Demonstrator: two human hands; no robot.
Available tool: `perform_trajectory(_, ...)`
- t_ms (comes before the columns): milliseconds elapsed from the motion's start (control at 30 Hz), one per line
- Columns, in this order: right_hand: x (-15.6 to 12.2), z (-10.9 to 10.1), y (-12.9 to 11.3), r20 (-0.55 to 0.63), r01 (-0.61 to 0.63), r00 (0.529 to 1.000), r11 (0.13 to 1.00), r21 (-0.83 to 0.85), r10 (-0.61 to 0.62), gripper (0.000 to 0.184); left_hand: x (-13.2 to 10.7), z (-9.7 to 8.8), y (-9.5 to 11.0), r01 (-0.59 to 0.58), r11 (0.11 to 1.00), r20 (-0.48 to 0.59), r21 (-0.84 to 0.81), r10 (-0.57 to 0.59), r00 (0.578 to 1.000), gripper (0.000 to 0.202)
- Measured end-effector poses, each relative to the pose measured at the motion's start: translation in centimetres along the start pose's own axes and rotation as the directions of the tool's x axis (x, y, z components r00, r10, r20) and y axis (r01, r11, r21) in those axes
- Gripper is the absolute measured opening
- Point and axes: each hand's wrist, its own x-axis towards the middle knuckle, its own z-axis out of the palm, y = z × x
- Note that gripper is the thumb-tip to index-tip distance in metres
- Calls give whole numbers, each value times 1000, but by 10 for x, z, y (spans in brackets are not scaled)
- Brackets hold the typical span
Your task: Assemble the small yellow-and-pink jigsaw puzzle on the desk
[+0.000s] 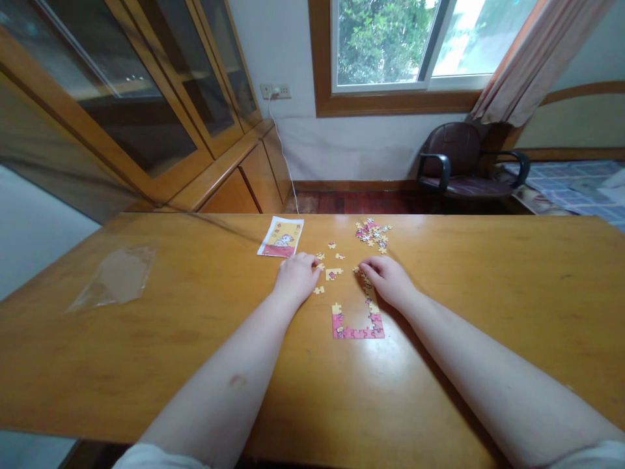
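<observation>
A partly built jigsaw frame (358, 324), pink and yellow, lies on the wooden table (195, 326) in front of me. My left hand (295, 276) rests knuckles up beside loose yellow pieces (333, 273), its fingers curled onto a small piece at its fingertips. My right hand (388, 278) lies over the frame's right edge, fingers curled and pinched on a piece near its tip. A heap of loose pieces (372, 234) sits further back.
A printed picture card (280, 237) lies behind my left hand. An empty clear plastic bag (117, 277) is at the table's left. Beyond the table stand a dark armchair (463, 166), a glass-door cabinet (146, 98) and a window.
</observation>
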Motion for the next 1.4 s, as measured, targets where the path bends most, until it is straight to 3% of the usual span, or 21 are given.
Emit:
perform_trajectory(433, 0, 2, 2, -10, 8, 1000, 1000, 21, -8, 24, 0, 2, -2, 16, 1000, 100, -12, -15, 995, 16)
perform_trajectory(800, -1, 1, 0, -4, 11, 1000, 1000, 19, -11, 24, -2, 4, 0, -2, 999, 99, -44, 7, 995, 13)
perform_trajectory(1167, 0, 2, 1, 8, 34, 999, 999, 22, -34, 24, -1, 4, 1, -139, 980, 115, -142, 155, 981, 9)
perform_trajectory(1300, 0, 2, 0, 4, 42, 999, 999, 21, -42, 23, -2, 4, 0, -156, 969, 70, -192, 172, 983, 12)
perform_trajectory(1400, 0, 2, 0, -4, 43, 999, 999, 23, -43, 23, -4, 4, -1, -252, 939, 27, -234, 266, 964, 19)
